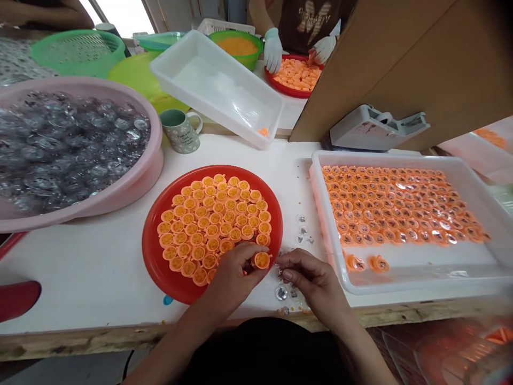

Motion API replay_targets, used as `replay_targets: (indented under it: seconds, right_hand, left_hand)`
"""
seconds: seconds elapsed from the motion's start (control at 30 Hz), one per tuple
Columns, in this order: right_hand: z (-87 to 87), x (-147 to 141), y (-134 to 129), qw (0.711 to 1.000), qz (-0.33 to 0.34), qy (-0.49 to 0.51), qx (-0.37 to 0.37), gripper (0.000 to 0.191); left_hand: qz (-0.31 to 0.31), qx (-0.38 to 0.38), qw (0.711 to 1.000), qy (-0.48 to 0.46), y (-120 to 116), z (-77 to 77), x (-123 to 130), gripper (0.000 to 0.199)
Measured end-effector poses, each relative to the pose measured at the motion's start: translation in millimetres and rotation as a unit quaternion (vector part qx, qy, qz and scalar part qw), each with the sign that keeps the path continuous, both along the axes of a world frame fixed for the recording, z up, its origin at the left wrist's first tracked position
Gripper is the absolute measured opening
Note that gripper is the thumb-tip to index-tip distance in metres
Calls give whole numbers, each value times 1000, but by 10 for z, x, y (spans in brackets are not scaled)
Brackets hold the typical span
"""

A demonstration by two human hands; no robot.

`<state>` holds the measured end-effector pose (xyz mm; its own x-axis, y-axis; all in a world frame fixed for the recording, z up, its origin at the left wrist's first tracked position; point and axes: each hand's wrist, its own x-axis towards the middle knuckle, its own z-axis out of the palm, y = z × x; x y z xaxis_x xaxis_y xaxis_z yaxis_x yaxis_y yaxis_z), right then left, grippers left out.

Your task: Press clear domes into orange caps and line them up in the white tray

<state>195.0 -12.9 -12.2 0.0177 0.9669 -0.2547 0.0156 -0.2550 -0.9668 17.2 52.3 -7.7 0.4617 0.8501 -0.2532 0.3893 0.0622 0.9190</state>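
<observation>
Between the thumb and fingers of my left hand [234,275] is a small orange toy cup [262,260], its round face turned up. It is held over the right edge of a red round tray [150,256] full of similar orange cups [214,218]. Just right of it, my right hand [318,286] has thumb and forefinger pinched close together; whatever lies between them is too small to make out. On the white table under and beside its fingertips are small clear discs [281,292] with dark prints.
To the right, a white plastic tray [344,286] holds rows of orange cups with shiny discs. A pink basin [154,160] of clear-wrapped pieces stands left, near a green mug [180,133]. Behind are a tilted white bin [216,91], tape dispenser [368,128] and a co-worker's gloved hands [273,52].
</observation>
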Motion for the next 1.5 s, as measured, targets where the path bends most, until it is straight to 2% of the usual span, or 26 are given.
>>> replay_targets:
  seconds: [0.1,0.2,0.33,0.47,0.6,0.67,0.73,0.8,0.87,0.97,1.07,1.17,1.37,1.5]
  right_hand:
    - [51,-39,48,987,38,-130,89,20]
    - [70,-88,71,967,45,-206,146,23]
    - [76,-136,48,951,55,-248,178,33]
    - [89,-178,11,937,46,-284,198,40]
    - [78,-209,-2,923,23,-318,216,40]
    - [56,-226,-9,924,-28,-323,203,33]
    - [34,-248,-25,944,-76,-282,151,23]
    - [25,-274,-50,971,-89,-202,88,16]
    - [39,-297,-77,982,-93,-149,66,10]
    - [90,-305,-104,973,-97,-175,111,7]
    - [139,-280,-112,958,-75,-213,176,18]
    - [154,-253,-116,946,-65,-229,219,25]
    - [124,-227,-143,937,-58,-246,239,38]
    - [93,-252,-187,923,-47,-276,263,46]
  left_hand:
    - [-18,1,1000,-1,-28,-17,32,17]
    - [-27,26,999,11,-56,-33,62,12]
    - [-50,32,998,3,-44,41,52,14]
    - [-77,-17,997,-19,10,164,9,15]
    - [-76,-66,993,-53,38,188,-10,3]
    - [-43,-61,993,-86,26,172,-4,9]
    - [-2,-54,991,-123,-2,156,5,13]
    - [36,-56,986,-152,-38,143,12,13]
    - [66,-62,980,-178,-70,134,12,18]
    - [70,-81,974,-201,-86,138,2,30]
    - [36,-84,976,-199,-69,168,-11,25]
    - [34,-59,978,-200,-64,201,-13,24]
    - [62,-31,976,-205,-114,181,18,25]
    - [47,4,981,-189,-153,126,8,24]
